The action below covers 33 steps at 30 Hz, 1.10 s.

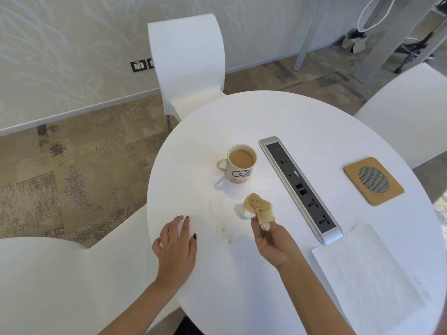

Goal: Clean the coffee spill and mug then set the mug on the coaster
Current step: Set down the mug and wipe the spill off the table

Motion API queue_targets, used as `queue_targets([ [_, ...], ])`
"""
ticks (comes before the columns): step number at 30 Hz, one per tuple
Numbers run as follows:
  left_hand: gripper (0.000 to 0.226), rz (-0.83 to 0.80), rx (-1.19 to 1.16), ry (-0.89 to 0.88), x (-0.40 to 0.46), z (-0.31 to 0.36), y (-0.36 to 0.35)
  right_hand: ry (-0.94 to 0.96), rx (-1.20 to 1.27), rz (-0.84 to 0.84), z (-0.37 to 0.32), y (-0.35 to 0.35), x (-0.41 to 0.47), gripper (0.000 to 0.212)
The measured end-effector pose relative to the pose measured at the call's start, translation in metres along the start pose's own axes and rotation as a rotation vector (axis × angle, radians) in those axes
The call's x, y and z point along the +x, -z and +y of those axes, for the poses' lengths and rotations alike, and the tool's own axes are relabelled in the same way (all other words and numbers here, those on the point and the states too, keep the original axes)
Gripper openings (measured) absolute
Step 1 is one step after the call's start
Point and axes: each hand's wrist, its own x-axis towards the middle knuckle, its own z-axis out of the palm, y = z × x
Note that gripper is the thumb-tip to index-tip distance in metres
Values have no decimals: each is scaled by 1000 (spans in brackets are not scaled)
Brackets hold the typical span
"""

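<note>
A cream mug (239,164) full of milky coffee stands upright on the round white table (302,117), its handle to the left. A faint brown spill streak (217,218) with small crumbs lies on the table in front of the mug. My right hand (273,240) pinches a crumpled, coffee-soaked tissue (257,207) just above the table, right of the streak. My left hand (176,247) rests flat on the table's left edge, fingers spread, holding nothing. The cork coaster (373,181) with a round mesh centre lies at the right, beyond the socket strip.
A silver and black socket strip (300,187) runs diagonally between mug and coaster. A flat white paper napkin (362,276) lies at the near right. White chairs stand behind (188,64), at the left (60,281) and at the right (411,105).
</note>
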Motion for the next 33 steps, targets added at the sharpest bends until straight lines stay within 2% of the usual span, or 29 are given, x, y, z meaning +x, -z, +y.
queue_targets([
  [2,32,77,-158,-53,6,18,11,-73,4,37,-1,-6,-5,13],
  [4,26,53,-389,-110,14,40,23,-135,-78,42,-1,-13,-8,16],
  [8,9,-253,-962,-18,33,75,51,-188,-182,-60,1,-29,-17,16],
  [11,14,-380,-1163,61,43,89,66,-161,-275,-65,-4,-42,-23,15],
  [15,22,-364,-1237,65,50,100,80,-49,-408,8,-9,-56,-30,17],
  [18,9,-355,-1296,46,48,108,86,14,-462,35,-11,-62,-35,19],
  [23,7,-304,-1349,84,43,128,93,48,-494,-71,-25,-58,-49,11],
  [26,7,-248,-1346,94,41,137,99,158,-689,-63,-43,-36,-57,6],
  [29,22,-197,-1337,93,41,137,98,421,-993,138,-70,11,-60,13],
  [33,19,-100,-1377,207,39,135,90,686,-1236,513,-115,100,-66,27],
])
